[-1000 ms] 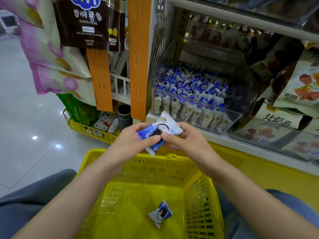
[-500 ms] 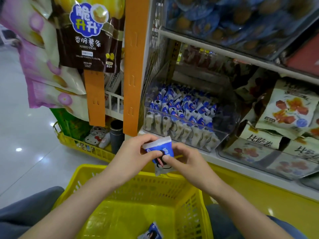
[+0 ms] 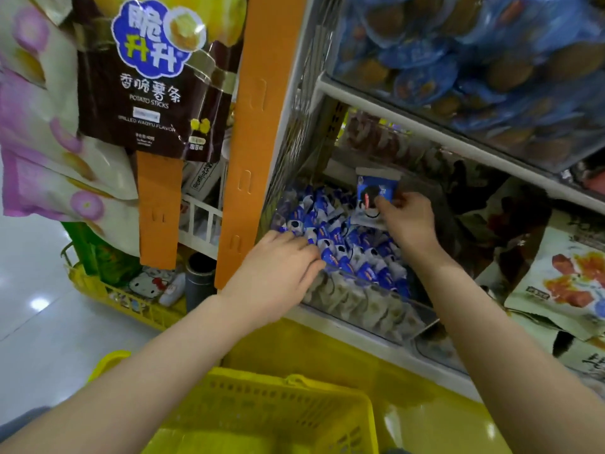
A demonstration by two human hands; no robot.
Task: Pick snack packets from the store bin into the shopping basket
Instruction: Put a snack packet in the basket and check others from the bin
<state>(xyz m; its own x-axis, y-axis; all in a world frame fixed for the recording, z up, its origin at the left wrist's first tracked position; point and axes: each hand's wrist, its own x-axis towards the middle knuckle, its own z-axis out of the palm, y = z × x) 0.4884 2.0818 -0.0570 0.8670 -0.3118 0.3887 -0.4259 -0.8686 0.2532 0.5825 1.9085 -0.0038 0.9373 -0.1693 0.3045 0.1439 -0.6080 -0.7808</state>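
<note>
A clear plastic store bin (image 3: 366, 303) on the shelf holds several small blue-and-white snack packets (image 3: 340, 244). My right hand (image 3: 407, 221) is inside the bin near its back and pinches one blue-and-white packet (image 3: 371, 194) upright above the pile. My left hand (image 3: 278, 273) reaches over the bin's front left corner, its fingers lying on the packets there; whether it grips one is hidden. The yellow shopping basket (image 3: 268, 407) sits below, near my lap, and only its far rim and wall show.
An orange shelf upright (image 3: 252, 142) stands just left of the bin. Hanging potato stick bags (image 3: 150, 77) fill the upper left. Larger snack bags (image 3: 569, 276) lie right of the bin, a bin of blue packs (image 3: 474, 60) sits above, and a yellow floor rack (image 3: 131, 303) is at left.
Both hands have left the spot above the basket and moved up into the bin. The packet both hands held is now in the right hand alone. The view has tilted up.
</note>
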